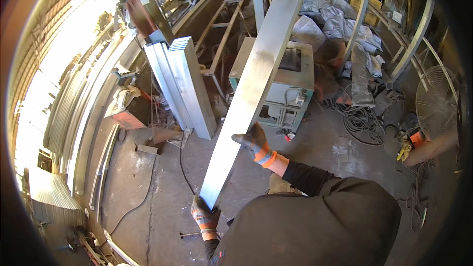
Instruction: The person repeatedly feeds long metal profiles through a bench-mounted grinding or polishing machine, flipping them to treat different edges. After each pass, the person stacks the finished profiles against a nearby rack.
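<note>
A long, straight silvery metal beam [253,81] rises at a slant from low in the middle of the head view to the top edge. Its broad flat face has a dark smudge partway up. My left hand [204,215], in a grey and orange work glove, grips the lower end. Farther up, my right hand [255,144] in a matching glove holds the beam's right edge, thumb on the flat face and the other fingers partly hidden behind. Left of the beam, a bundle of similar metal profiles [185,83] stands on end.
A greenish machine cabinet [293,86] stands behind the beam. Coiled cable [362,123] lies on the floor to the right, near a large round fan [436,101]. Stacked long profiles [74,113] line the left side. A thin cable [182,162] crosses the floor.
</note>
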